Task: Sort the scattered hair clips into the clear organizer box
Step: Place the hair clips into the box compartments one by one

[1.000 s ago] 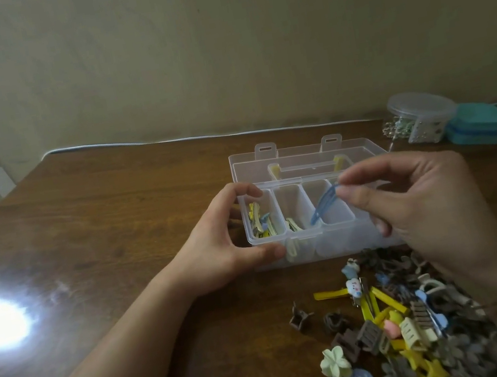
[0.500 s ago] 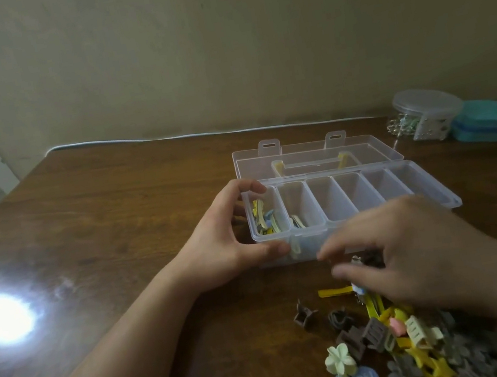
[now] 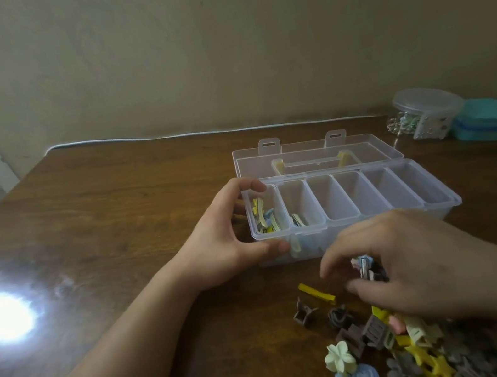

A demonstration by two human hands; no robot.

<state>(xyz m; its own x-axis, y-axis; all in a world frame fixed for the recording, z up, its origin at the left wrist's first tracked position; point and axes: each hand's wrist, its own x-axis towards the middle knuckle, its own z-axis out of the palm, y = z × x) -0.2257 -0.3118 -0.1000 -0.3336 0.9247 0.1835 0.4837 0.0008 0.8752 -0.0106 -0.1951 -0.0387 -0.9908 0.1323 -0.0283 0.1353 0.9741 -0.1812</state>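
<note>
While left hand (image 3: 217, 243) grips organizer box (image 3: 433, 189) (6 compartments), right hand (image 3: 419, 261) pinching 1 clip (image 3: 364, 266).

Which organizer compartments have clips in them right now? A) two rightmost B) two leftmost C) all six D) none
B: in the clear organizer box, clips show only in the first and second compartments from the left, next to the left hand; the other four look bare.
</note>
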